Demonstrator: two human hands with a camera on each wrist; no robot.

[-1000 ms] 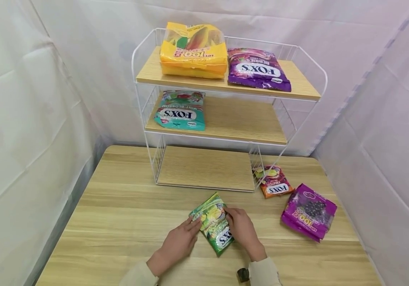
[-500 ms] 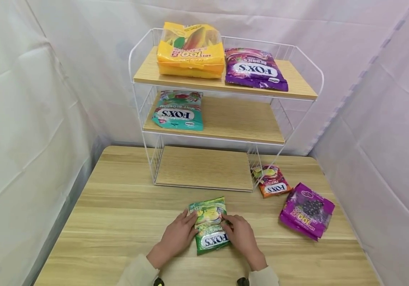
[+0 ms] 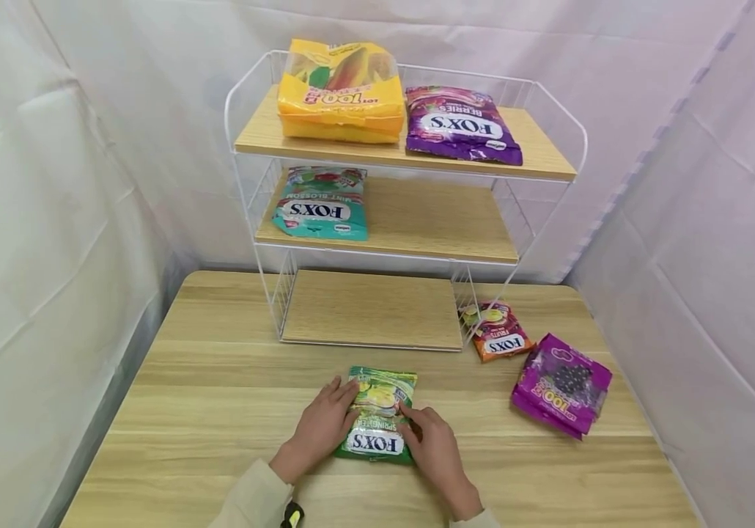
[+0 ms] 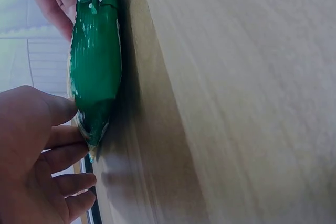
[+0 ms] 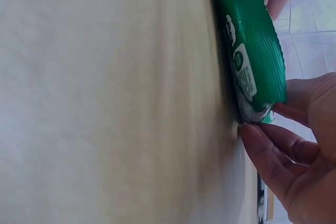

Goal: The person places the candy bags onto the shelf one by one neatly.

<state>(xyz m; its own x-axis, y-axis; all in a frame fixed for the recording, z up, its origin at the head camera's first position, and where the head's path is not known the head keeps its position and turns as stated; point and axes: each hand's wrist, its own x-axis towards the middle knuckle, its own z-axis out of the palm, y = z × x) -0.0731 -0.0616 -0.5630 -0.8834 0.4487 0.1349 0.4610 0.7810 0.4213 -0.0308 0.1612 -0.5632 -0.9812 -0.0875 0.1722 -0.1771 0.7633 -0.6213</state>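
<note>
A green Fox's Spring Tea candy bag (image 3: 374, 418) lies flat on the table before me, its printing upside down from my side. My left hand (image 3: 322, 419) pinches its left edge between thumb and fingers. In the left wrist view, the left thumb (image 4: 62, 109) touches the bag's side while the lower fingers spread beside it. On the opposite edge my right hand (image 3: 435, 449) pinches the bag. The right wrist view has the right thumb (image 5: 296, 98) on one face of the bag, with the fingertips at its lower edge.
A white wire rack (image 3: 377, 255) with wooden shelves stands behind the bag. Yellow (image 3: 343, 92) and purple (image 3: 462, 125) bags sit on its top shelf, a teal bag (image 3: 322, 205) on the middle one. An orange-red bag (image 3: 501, 331) and a purple grape bag (image 3: 564, 385) lie at right.
The green bag has turned from a slant to nearly square with the table edge, and shifted slightly left. Both hands have stayed at its sides throughout. The view has shifted slightly.
</note>
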